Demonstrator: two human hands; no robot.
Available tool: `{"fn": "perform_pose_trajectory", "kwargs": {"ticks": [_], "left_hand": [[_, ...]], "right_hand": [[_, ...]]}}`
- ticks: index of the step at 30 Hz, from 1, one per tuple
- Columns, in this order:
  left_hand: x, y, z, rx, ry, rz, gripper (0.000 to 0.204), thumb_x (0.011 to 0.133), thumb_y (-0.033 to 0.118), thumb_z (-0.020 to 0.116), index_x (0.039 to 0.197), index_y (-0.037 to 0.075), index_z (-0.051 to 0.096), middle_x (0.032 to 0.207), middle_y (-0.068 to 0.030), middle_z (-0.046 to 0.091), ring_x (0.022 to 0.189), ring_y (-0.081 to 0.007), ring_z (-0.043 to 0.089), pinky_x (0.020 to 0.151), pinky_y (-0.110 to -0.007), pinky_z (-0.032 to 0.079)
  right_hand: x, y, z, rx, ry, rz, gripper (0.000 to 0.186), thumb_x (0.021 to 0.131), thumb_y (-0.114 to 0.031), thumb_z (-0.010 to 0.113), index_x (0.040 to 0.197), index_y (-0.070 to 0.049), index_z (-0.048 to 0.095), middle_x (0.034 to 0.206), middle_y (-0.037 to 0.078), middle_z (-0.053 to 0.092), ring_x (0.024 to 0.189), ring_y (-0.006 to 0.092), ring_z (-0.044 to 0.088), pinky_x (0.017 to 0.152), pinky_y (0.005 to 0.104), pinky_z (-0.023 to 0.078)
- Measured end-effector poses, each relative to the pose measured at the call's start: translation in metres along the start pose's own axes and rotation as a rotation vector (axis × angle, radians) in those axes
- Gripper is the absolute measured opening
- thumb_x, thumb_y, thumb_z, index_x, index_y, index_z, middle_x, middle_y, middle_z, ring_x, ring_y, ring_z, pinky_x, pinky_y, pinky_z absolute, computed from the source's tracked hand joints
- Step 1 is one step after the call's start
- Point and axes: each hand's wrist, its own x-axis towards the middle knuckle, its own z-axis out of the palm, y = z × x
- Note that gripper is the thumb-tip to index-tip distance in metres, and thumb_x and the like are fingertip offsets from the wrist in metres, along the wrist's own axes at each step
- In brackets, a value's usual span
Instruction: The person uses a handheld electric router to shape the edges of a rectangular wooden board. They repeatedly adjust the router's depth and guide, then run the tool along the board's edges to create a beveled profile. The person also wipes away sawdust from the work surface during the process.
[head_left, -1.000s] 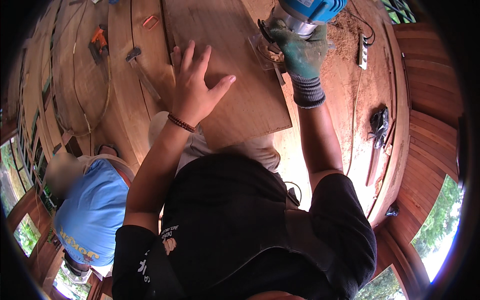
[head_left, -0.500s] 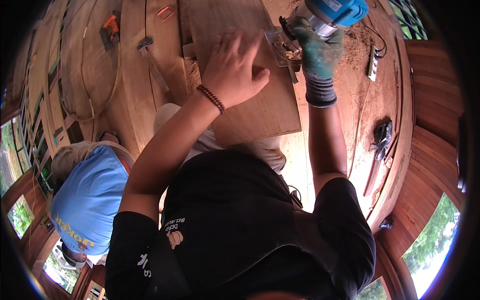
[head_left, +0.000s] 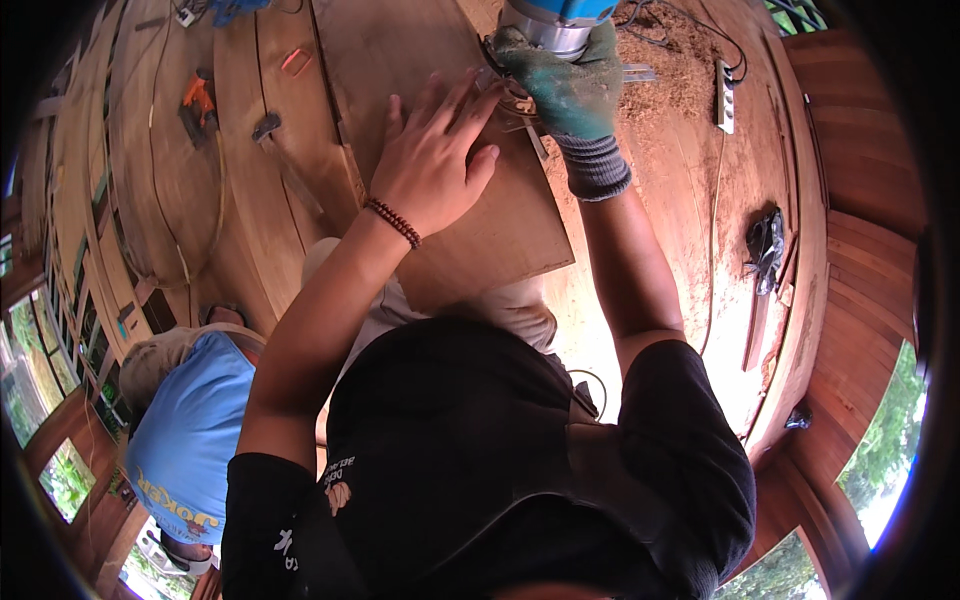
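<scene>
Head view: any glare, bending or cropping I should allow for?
In the head view, glare bleaches the wooden floor beside the right forearm; in the head view too, fisheye distortion curves the wall planks, and the upper edge crops the trim router.

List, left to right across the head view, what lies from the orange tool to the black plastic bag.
Orange tool, hammer, bare left hand, gloved right hand, white power strip, black plastic bag.

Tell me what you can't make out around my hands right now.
In the head view:
Blue power tool: top cut off by the upper edge.
The tool's base: partly hidden by the gloved right hand.
Left hand: palm hidden, facing down.
Wooden board: far end cut off by the upper edge.
</scene>
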Motion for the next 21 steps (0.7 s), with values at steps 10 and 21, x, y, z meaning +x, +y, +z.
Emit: {"fn": "perform_pose_trajectory", "kwargs": {"ticks": [10, 21], "left_hand": [[0.003, 0.0, 0.001, -0.011, -0.048, -0.02, 0.07, 0.101, 0.033, 0.059, 0.163, 0.021, 0.03, 0.166, -0.0121, 0.038, 0.15, -0.0451, 0.036, 0.116, -0.073, 0.026], [0.004, 0.0, 0.001, 0.0, -0.066, -0.047, 0.073, 0.1, 0.036, 0.058, 0.163, 0.012, 0.029, 0.166, -0.0141, 0.036, 0.151, -0.043, 0.035, 0.119, -0.07, 0.025]], "right_hand": [[0.006, 0.005, -0.001, 0.13, -0.009, 0.024, 0.055, 0.077, 0.001, 0.084, 0.121, -0.006, 0.051, 0.102, 0.008, 0.066, 0.087, 0.0152, 0.066, 0.075, 0.0283, 0.057], [0.015, 0.014, 0.004, 0.233, -0.009, -0.029, 0.056, 0.078, 0.002, 0.083, 0.123, -0.005, 0.051, 0.104, 0.008, 0.065, 0.088, 0.0145, 0.066, 0.075, 0.0281, 0.058]]}}
